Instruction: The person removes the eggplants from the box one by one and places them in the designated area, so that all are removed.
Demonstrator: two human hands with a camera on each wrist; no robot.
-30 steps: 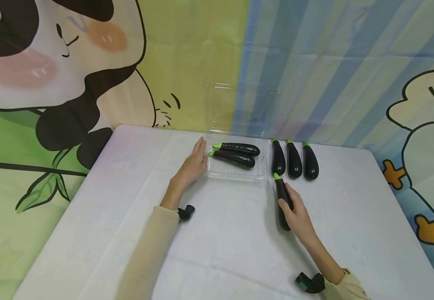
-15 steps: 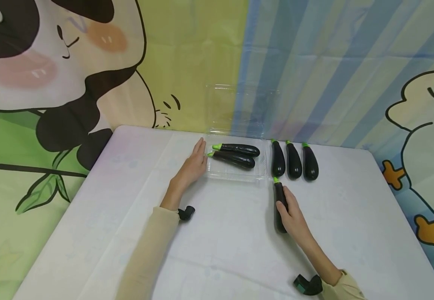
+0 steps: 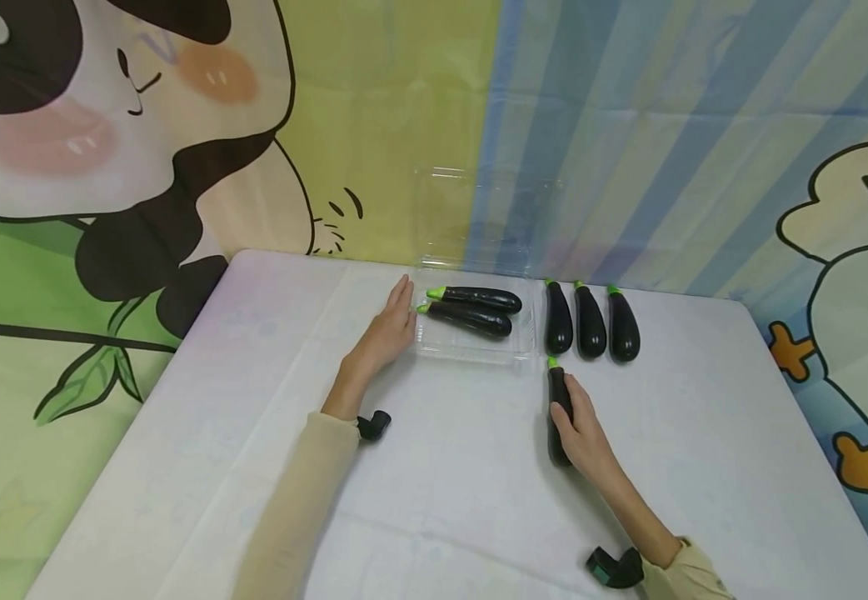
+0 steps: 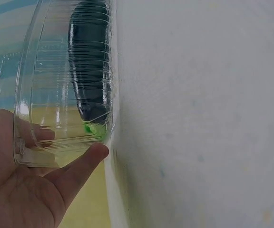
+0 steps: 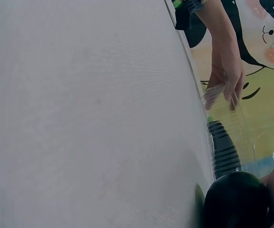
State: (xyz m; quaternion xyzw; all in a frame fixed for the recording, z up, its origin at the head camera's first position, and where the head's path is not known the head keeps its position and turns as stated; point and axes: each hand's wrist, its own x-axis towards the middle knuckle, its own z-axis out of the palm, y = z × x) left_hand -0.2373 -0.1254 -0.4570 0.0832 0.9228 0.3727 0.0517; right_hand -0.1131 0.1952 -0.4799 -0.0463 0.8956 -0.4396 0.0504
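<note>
A clear plastic clamshell box [image 3: 471, 348] lies at the back of the table with its lid [image 3: 479, 217] raised against the backdrop. Inside lie two dark eggplants with green stems, one [image 3: 479, 298] behind the other [image 3: 467, 319]. My left hand [image 3: 385, 333] rests against the box's left side, fingers extended; in the left wrist view the thumb [image 4: 87, 166] touches its lower corner. My right hand [image 3: 584, 429] grips another eggplant [image 3: 557, 392] round its body, stem end pointing away from me. In the right wrist view that eggplant's rounded end [image 5: 236, 202] shows close up.
Right of the box, three eggplants stand in a row on the table: one [image 3: 558, 321] nearest the box, a middle one [image 3: 590, 323] and an outer one [image 3: 624, 327]. A cartoon-print backdrop [image 3: 374, 125] rises behind the white tabletop [image 3: 434, 500].
My right hand has drawn the held eggplant slightly toward me and left, away from the row, and turned it straighter. The left hand and the box stay where they were.
</note>
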